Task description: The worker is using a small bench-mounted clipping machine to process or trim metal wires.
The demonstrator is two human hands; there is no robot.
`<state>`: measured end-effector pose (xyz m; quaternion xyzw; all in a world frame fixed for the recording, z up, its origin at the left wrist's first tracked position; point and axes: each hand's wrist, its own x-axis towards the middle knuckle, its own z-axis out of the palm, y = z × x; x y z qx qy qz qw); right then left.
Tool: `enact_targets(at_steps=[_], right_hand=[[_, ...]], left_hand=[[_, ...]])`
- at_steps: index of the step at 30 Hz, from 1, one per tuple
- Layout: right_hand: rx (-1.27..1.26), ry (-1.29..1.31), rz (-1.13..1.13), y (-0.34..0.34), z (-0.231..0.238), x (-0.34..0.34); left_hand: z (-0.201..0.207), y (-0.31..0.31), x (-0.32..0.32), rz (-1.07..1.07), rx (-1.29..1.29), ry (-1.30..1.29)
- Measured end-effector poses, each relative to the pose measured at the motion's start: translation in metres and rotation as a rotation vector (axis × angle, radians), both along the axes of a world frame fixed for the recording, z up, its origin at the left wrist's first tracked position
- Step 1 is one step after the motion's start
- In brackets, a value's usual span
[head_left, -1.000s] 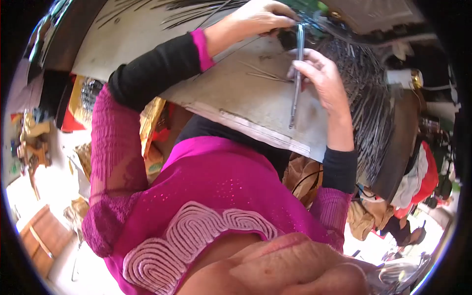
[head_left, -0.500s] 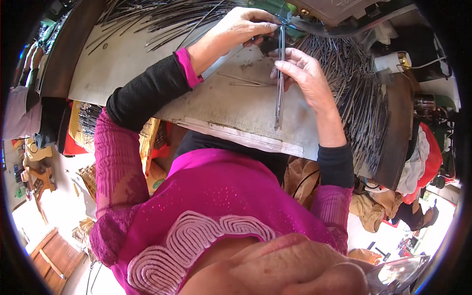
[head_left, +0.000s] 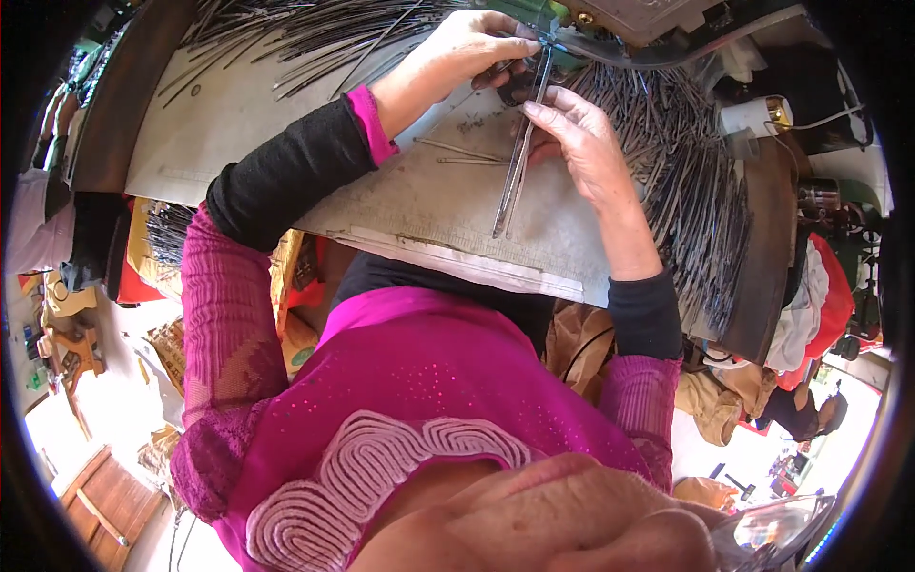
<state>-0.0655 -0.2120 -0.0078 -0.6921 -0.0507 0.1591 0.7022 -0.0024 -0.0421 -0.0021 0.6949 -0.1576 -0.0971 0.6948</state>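
Note:
My left hand [head_left: 481,43] is closed near the far edge of the worktable, its thumb and fingers pinched at the upper end of thin metal rods [head_left: 518,172], beside a greenish machine part [head_left: 562,38]. Closer to me, my right hand [head_left: 583,138] has its thumb and fingers closed on the same rods. Their lower ends slant toward me and to the left, over the table. Two loose rods [head_left: 467,153] lie on the grey tabletop [head_left: 381,205] left of the held ones. What the left fingertips touch at the machine is partly hidden.
A dense heap of dark rods [head_left: 691,191] fills the table's right side, held by a brown side board [head_left: 762,257]. More long rods [head_left: 324,43] lie fanned out at the far left. A white cylindrical fitting [head_left: 748,118] with a cord sits at the right.
The lower ends of the held rods have swung to the left, so the rods slant more. My right hand has shifted slightly left and away from me; my left hand stays nearly in place.

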Motion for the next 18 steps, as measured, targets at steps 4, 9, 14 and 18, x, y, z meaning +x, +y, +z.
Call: enact_targets(at_steps=[4,9,14,18], right_hand=[[0.051,0.053,-0.031,0.001,0.0,0.0],[0.06,0.011,-0.073,0.001,0.001,0.0],[0.129,0.01,-0.09,-0.003,0.002,0.003],[0.121,0.002,-0.074,0.0,0.009,0.004]], left_hand=[[-0.01,0.009,0.01,-0.084,0.073,0.036],[0.0,0.009,0.008,-0.12,0.119,0.028],[0.009,0.009,0.0,-0.179,0.076,0.009],[0.005,0.011,0.001,-0.176,0.131,-0.015]])
